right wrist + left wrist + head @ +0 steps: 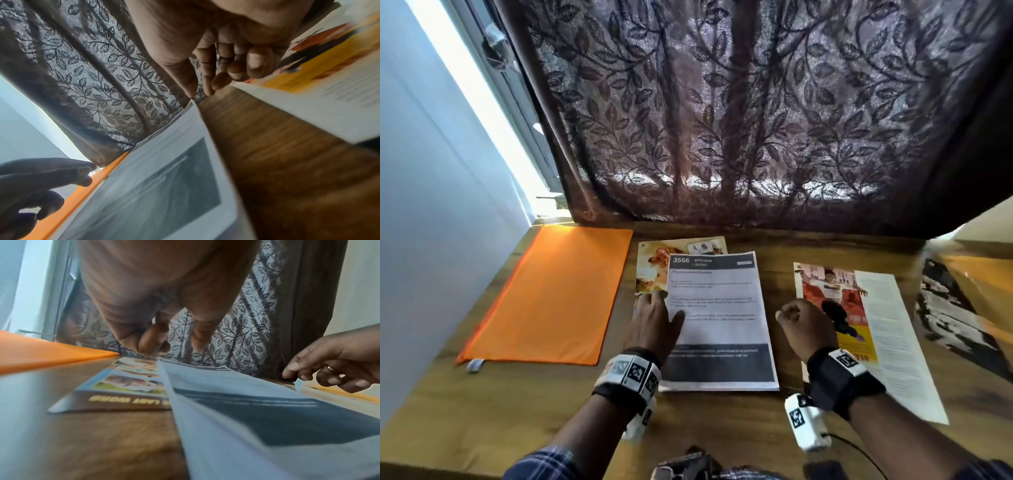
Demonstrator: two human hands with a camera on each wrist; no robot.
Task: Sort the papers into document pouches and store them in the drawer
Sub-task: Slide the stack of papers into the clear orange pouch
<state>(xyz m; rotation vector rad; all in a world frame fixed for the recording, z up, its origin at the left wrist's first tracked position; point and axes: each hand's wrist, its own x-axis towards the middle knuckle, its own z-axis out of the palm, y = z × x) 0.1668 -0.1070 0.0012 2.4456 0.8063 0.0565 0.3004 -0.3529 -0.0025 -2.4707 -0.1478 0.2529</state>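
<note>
Left hand [654, 320] flat, fingers straight, on the printed sheet's [719, 322] left edge. Right hand [806, 329] right of the sheet, fingers curled, holding nothing. Orange pouch [554, 294] left of the sheet.

A home room, it seems: a leaf-patterned curtain [756, 113] hangs over a window behind a wooden worktop [517, 411] strewn with magazines [835, 308].

We take the wooden table [784, 260] as our landmark. Along its far edge hangs a dark curtain [756, 113] patterned with leafy vines, daylight glowing through its lower part. Beyond the table's far left corner we see a bright window frame [482, 82], and along its left side a pale wall [424, 178]. Past the table's right end we make out a light surface, too little to identify.
</note>
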